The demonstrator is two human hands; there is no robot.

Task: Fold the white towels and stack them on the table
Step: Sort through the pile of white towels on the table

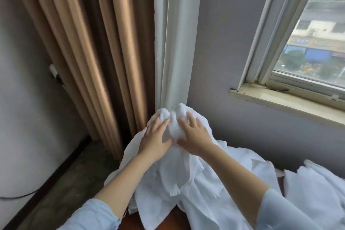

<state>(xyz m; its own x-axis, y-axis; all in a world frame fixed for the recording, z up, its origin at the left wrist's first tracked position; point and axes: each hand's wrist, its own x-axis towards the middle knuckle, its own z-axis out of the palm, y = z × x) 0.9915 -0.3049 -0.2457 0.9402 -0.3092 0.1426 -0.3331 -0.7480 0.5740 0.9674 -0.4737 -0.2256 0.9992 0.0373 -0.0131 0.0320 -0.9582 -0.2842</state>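
A white towel (186,183) is raised in front of me, bunched at its top and hanging down in loose folds over the table edge. My left hand (155,140) lies on the bunch's left side with fingers spread, its thumb tucked against the fold in the middle. My right hand (194,136) holds the right side the same way, thumb pinching toward the left hand. Both hands sit close together, almost touching. More white towels (317,192) lie crumpled at the right.
A dark wooden table (168,218) shows under the hanging towel. Brown curtains (84,43) and a white curtain (177,43) hang just behind the hands. A window sill (280,101) juts out at right. A black cable (18,196) lies on the floor at left.
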